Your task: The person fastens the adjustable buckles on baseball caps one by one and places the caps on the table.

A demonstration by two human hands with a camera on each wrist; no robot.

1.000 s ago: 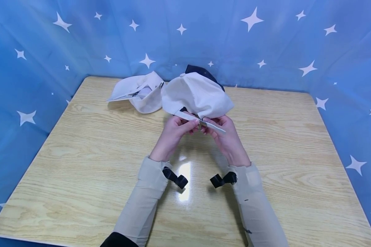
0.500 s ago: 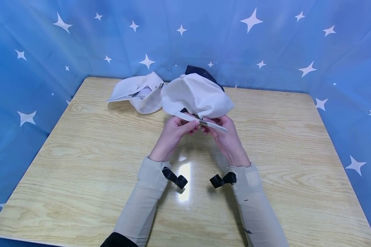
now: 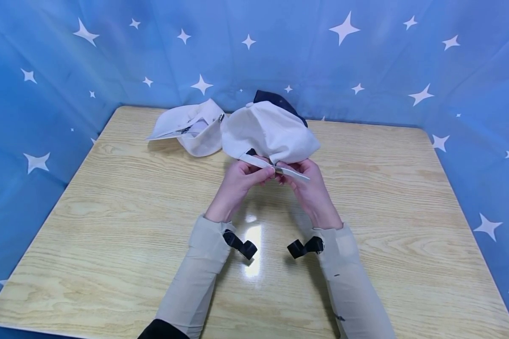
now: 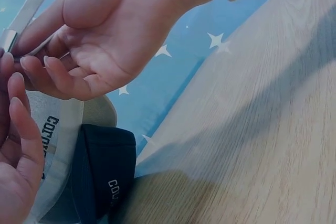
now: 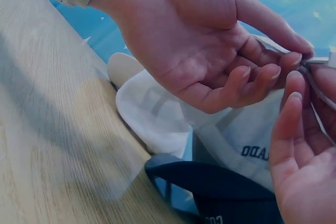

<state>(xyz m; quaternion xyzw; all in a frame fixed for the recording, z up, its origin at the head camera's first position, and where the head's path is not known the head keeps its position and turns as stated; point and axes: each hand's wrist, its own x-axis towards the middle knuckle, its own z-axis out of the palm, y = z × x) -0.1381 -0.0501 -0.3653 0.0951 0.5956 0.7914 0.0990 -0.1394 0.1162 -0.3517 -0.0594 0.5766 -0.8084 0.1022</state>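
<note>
A white cap point(image 3: 271, 132) with a navy brim point(image 3: 280, 101) is held up over the far middle of the table, its back towards me. My left hand point(image 3: 239, 183) pinches the white back strap point(image 3: 254, 160) between thumb and fingers. From the other side, my right hand point(image 3: 311, 186) pinches the strap close by, and the strap's loose end sticks out over it to the right. A small metal buckle point(image 4: 8, 40) sits at the fingertips in the left wrist view. Dark lettering point(image 5: 254, 152) shows inside the cap in the right wrist view.
Left of the held cap, a second white cap point(image 3: 195, 127) lies on its side on the wooden table point(image 3: 123, 226). A blue curtain with white stars point(image 3: 237, 56) hangs behind the table's back edge.
Both hands keep their grip on the strap and the cap stays in place. The strap's loose end shifts slightly; the left thumb edges a little to the right.
</note>
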